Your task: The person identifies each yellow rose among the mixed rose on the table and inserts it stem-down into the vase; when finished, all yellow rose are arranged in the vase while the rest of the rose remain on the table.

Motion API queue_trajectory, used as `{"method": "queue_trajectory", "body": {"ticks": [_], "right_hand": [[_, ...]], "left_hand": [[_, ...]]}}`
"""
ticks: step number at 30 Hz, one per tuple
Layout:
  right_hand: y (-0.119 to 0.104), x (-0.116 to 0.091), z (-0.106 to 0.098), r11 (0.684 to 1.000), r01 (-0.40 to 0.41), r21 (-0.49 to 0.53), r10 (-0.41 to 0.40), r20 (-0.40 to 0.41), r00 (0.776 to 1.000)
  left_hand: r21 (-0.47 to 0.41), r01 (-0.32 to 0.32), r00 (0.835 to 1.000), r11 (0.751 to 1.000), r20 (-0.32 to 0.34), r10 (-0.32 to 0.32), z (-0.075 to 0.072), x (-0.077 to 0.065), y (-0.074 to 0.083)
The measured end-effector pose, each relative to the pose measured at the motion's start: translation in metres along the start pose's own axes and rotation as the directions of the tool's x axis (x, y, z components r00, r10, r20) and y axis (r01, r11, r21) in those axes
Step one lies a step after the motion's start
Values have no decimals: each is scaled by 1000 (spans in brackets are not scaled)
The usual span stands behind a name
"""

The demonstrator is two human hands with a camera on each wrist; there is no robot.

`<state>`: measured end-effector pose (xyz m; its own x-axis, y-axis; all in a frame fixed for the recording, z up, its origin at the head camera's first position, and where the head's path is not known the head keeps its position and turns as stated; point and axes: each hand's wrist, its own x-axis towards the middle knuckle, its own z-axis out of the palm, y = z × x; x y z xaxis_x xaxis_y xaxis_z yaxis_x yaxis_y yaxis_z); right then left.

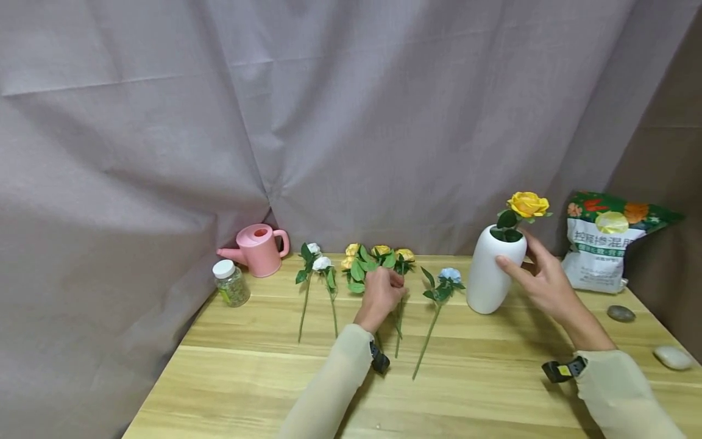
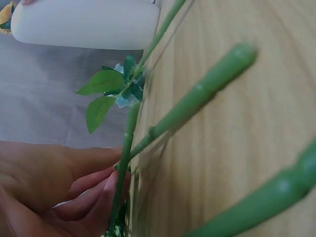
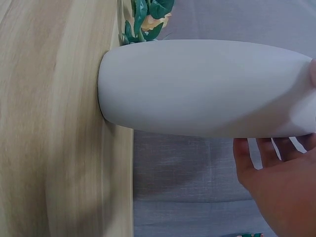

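A white vase [image 1: 489,277] stands upright on the wooden table, with one yellow rose [image 1: 528,205] in its mouth. My right hand [image 1: 548,285] holds the vase near the top, thumb at the front and fingers round the far side; part of that grip shows in the right wrist view. Left of it, my left hand [image 1: 381,292] reaches down among several yellow roses [image 1: 405,254] lying on the table. In the left wrist view its fingertips pinch a green stem [image 2: 190,106] close over the wood, while another stem crosses in front. Leaves and the hand hide parts of these roses.
A blue rose [image 1: 451,275] lies between the left hand and the vase. White roses [image 1: 322,263] lie left. Beyond stand a pink watering can [image 1: 262,253] and a lidded jar [image 1: 233,285]. At right are a fertilizer bag [image 1: 595,262], a dark stone [image 1: 621,313] and a pale stone [image 1: 672,358].
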<state>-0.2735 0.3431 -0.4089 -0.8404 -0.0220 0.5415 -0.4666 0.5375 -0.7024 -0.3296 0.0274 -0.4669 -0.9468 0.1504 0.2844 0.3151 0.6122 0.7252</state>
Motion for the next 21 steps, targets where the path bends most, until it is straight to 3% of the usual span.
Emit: {"method": "queue_trajectory", "body": {"ticks": [6, 11, 16, 21], "right_hand": [[0, 2, 1, 1000, 3, 8, -3, 1, 1000], [1, 1, 1, 1000, 3, 13, -3, 0, 1000], [-2, 1, 1, 1000, -3, 17, 3, 11, 1000], [-2, 0, 1, 1000, -4, 22, 4, 19, 1000]], "left_hand": [[3, 37, 999, 999, 36, -37, -1, 0, -1], [-113, 102, 993, 988, 75, -93, -5, -1, 0], [-300, 128, 990, 945, 103, -101, -10, 0, 3], [-408, 130, 989, 904, 115, -90, -11, 2, 6]]}}
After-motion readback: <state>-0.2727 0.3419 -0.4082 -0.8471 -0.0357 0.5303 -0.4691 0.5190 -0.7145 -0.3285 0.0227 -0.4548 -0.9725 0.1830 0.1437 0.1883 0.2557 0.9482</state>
